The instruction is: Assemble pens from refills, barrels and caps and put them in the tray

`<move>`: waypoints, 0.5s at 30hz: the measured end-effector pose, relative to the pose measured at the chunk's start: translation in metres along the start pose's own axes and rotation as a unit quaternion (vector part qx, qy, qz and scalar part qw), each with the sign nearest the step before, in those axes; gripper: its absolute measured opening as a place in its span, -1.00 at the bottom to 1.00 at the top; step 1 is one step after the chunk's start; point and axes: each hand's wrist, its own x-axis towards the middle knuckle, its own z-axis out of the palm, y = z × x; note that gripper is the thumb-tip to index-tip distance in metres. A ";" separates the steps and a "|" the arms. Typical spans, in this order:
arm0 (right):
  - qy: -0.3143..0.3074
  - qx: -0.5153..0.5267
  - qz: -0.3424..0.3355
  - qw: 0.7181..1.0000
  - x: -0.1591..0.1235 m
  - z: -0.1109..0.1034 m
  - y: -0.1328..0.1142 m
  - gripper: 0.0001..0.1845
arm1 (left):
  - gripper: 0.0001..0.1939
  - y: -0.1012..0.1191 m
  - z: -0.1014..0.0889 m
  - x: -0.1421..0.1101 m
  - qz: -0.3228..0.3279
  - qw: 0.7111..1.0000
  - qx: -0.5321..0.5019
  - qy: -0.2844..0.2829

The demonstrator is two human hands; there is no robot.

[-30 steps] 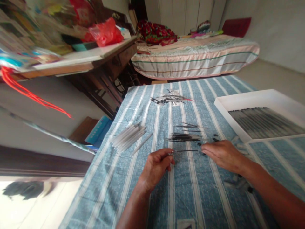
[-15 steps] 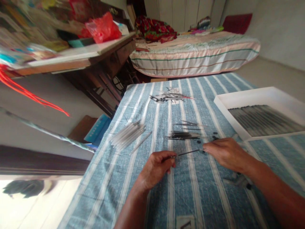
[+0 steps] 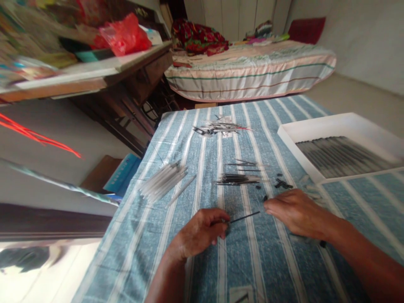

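My left hand (image 3: 206, 229) is closed in a pinch around one end of a thin dark pen refill (image 3: 244, 217), which points right and slightly up. My right hand (image 3: 293, 210) sits just beyond the refill's free end, a small gap apart, with fingertips pressed together. A small black piece (image 3: 265, 198) shows right at those fingertips; I cannot tell whether it is held or lies on the cloth. Several more black pieces (image 3: 283, 184) lie behind the right hand. Ahead of both hands is a pile of dark refills (image 3: 238, 179). A bundle of translucent white pen barrels (image 3: 164, 181) rests left.
A white box (image 3: 311, 164) at the right holds a row of dark-filled pens (image 3: 341, 158). Farther back on the striped tablecloth (image 3: 195, 252) lies a heap of thin parts (image 3: 217, 127). A cluttered desk (image 3: 113, 71) stands left, a bed (image 3: 252, 75) behind.
The refill's free end has come away from the right fingertips and dipped with my left hand, which moved slightly nearer. My right hand shifted a little nearer, uncovering black pieces. The view turned slightly right.
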 end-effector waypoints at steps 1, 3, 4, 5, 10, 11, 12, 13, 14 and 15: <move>-0.003 0.006 0.002 1.000 0.000 0.000 0.000 -0.71 | -0.77 -0.001 -0.001 -0.001 0.001 1.000 0.000 -0.006; -0.011 0.018 0.007 1.000 0.000 0.000 0.002 -0.71 | -0.75 -0.002 -0.002 -0.002 0.001 1.000 -0.001 -0.018; -0.017 0.024 0.009 1.000 0.001 0.000 0.002 -0.70 | -0.74 -0.003 -0.003 -0.003 0.000 1.000 -0.005 -0.026; -0.022 0.028 0.010 0.999 0.001 -0.001 0.003 -0.70 | -0.73 -0.004 -0.003 -0.004 -0.001 0.999 -0.011 -0.034; -0.028 0.054 0.006 0.998 0.008 -0.002 -0.007 -0.66 | -0.75 -0.004 0.005 -0.002 0.010 0.999 -0.036 -0.030; -0.020 0.060 0.001 0.998 0.010 -0.001 -0.013 -0.65 | -0.77 -0.003 0.008 -0.001 0.013 0.999 -0.042 -0.025; -0.006 0.069 -0.006 0.998 0.012 0.000 -0.019 -0.65 | -0.78 -0.002 0.011 0.001 0.020 0.998 -0.050 -0.023; 0.017 0.080 -0.016 0.997 0.014 0.001 -0.025 -0.66 | -0.80 0.000 0.014 0.003 0.029 0.997 -0.060 -0.025; 0.046 0.096 -0.024 0.994 0.015 0.001 -0.030 -0.69 | -0.81 0.001 0.016 0.004 0.040 0.996 -0.074 -0.027; 0.080 0.116 -0.026 0.990 0.016 0.001 -0.033 -0.73 | -0.82 0.003 0.017 0.005 0.053 0.994 -0.091 -0.028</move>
